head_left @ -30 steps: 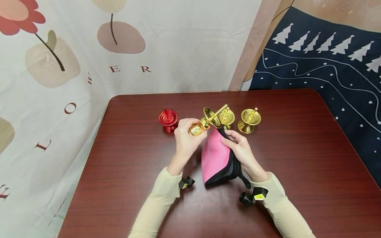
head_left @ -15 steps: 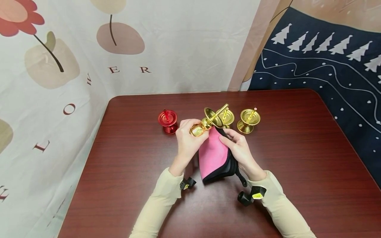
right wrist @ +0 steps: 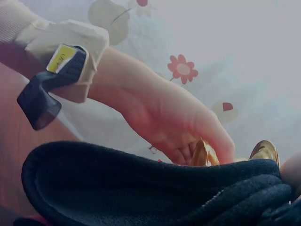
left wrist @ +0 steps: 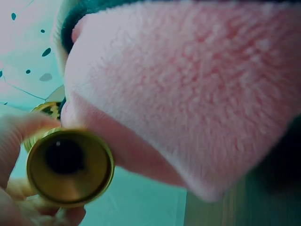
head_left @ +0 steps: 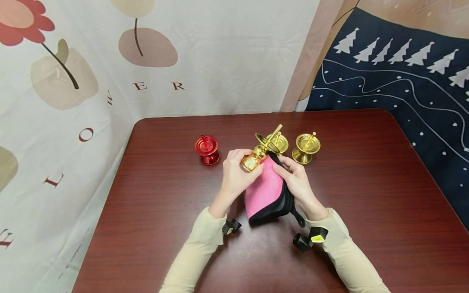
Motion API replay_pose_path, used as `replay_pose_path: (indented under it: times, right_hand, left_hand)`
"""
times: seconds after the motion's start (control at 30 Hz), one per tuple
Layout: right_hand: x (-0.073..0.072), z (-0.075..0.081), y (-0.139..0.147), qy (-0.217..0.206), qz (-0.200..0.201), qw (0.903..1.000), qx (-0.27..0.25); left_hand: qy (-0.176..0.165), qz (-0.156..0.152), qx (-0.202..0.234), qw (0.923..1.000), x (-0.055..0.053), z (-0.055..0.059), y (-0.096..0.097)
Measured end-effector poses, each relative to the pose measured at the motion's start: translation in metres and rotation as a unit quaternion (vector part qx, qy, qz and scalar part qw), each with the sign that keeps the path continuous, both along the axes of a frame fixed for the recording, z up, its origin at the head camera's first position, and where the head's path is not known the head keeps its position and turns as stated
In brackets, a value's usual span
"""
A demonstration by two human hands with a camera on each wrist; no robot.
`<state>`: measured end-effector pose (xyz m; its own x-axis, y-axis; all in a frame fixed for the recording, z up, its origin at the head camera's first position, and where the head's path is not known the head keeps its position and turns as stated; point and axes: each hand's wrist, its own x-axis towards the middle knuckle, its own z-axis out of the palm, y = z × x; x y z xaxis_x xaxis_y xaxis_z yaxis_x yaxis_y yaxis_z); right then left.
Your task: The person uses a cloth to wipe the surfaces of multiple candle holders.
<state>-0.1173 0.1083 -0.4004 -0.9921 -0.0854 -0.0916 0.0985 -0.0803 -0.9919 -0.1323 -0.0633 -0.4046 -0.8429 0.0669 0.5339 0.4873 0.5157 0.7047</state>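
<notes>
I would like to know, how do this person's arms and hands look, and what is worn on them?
Both arms have long, plain cream sleeves reaching toward the wrists. Each wrist carries a small black camera with a yellow label; any writing is too blurred to read. The left hand and right hand show no gloves.

Long cream sleeves (head_left: pixel 194 252); black wrist cameras (head_left: pixel 303 242), yellow labels (right wrist: pixel 61 58).

- From here I see the left arm (head_left: pixel 194 250) and right arm (head_left: pixel 346 252) reaching forward, slanting inward.
- The left hand (head_left: pixel 234 173) grips, fingers curled.
- The right hand (head_left: pixel 300 188) pinches nearby, thumb toward the left one.
</notes>
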Motion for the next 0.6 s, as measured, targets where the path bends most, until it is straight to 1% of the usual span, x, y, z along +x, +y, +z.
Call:
replay_pose_path:
  times: [0.13, 0.23, 0.37, 0.43, 0.6]
  right_hand:
    - [-0.0018, -0.0010, 0.0029, -0.009, -0.013, 0.9996, -0.022]
    - [-0.0024, -0.0017, 0.0043, -0.020, -0.016, 0.9990, -0.035]
    - [-0.0023, -0.0011, 0.0052, -0.030, -0.020, 0.9980, -0.052]
    - [-0.0016, -0.0003, 0.0053, -0.030, -0.025, 0.9972, -0.064]
    - [-0.0005, 0.0012, 0.0052, -0.026, -0.029, 0.9954, -0.087]
  left_hand:
    - [-0.004, -0.056, -0.014, 0.9984, -0.0003, 0.0003, -0.0045]
    - [-0.009, -0.081, -0.017, 0.9965, -0.0005, 0.0013, -0.0070]
    - [-0.016, -0.097, -0.019, 0.9950, 0.0000, 0.0030, -0.0088]
    - [-0.020, -0.103, -0.012, 0.9944, 0.0000, 0.0034, -0.0093]
    - [-0.038, -0.121, 0.041, 0.9911, -0.0004, 0.0036, -0.0093]
